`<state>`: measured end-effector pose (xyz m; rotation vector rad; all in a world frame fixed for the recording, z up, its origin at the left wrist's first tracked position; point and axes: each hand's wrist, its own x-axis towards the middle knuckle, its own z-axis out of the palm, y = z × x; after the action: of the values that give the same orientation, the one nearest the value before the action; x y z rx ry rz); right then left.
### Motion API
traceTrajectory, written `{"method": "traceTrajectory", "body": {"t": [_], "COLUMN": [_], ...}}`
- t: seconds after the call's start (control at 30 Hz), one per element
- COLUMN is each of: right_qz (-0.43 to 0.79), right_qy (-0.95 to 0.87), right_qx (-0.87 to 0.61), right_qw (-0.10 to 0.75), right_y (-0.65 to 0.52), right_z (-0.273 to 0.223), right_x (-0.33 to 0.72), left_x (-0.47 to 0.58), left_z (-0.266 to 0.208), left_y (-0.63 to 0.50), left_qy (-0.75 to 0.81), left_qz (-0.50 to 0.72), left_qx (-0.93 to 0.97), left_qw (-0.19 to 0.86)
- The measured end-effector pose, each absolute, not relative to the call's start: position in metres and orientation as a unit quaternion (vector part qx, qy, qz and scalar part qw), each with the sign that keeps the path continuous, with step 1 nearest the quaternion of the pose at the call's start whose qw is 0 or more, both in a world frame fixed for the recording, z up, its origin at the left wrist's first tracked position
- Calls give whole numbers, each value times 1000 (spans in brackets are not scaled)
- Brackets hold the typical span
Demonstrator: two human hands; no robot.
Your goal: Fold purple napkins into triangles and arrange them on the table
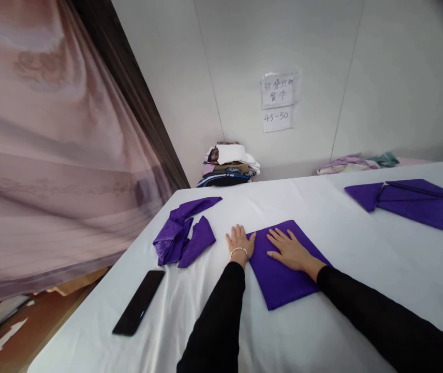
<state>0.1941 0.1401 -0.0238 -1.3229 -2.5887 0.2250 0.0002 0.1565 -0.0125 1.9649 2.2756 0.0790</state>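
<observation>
A purple cloth napkin (279, 282), folded into a flat four-sided shape, lies on the white-covered table (190, 331) in front of me. My right hand (289, 251) rests flat on top of it, fingers spread. At its left edge my left hand (240, 242) lies palm down, mostly on the white cover, with the thumb touching the napkin's edge. Neither hand grips anything. Left of my hands is a crumpled purple cloth (173, 235) with a separate-looking flap (198, 243); whether they are one piece I cannot tell.
A black phone (139, 303) lies near the table's left edge. Folded purple cloth (415, 202) sits at the far right. Beyond the back edge are a clothes pile (229, 166) and pinkish fabric (348, 163). A pink curtain (50, 145) hangs at left; paper signs (279, 98) are on the wall.
</observation>
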Motion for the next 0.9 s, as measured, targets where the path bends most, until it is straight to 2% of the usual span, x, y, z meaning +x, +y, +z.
{"method": "traceTrajectory", "body": {"t": [0.27,0.37,0.43,0.57,0.77,0.9], "right_qz": [86,87,85,79,132,137], "right_qy": [-882,-881,-881,-880,-865,-905], "right_qx": [-453,-454,-453,-460,-482,-397], "right_qw": [98,102,103,89,37,68], "right_y": [140,140,139,138,136,111], "right_z": [-22,-23,-24,-23,-6,8], "right_x": [195,196,195,194,191,167], "left_x": [-24,-6,8,24,21,21], "left_z": [11,13,11,5,3,1], "left_y": [147,95,50,-24,-42,-39], "left_qy": [791,742,650,509,495,497], "left_qz": [39,54,80,83,81,91], "left_qx": [606,665,754,851,856,851], "left_qw": [73,65,50,94,126,144]}}
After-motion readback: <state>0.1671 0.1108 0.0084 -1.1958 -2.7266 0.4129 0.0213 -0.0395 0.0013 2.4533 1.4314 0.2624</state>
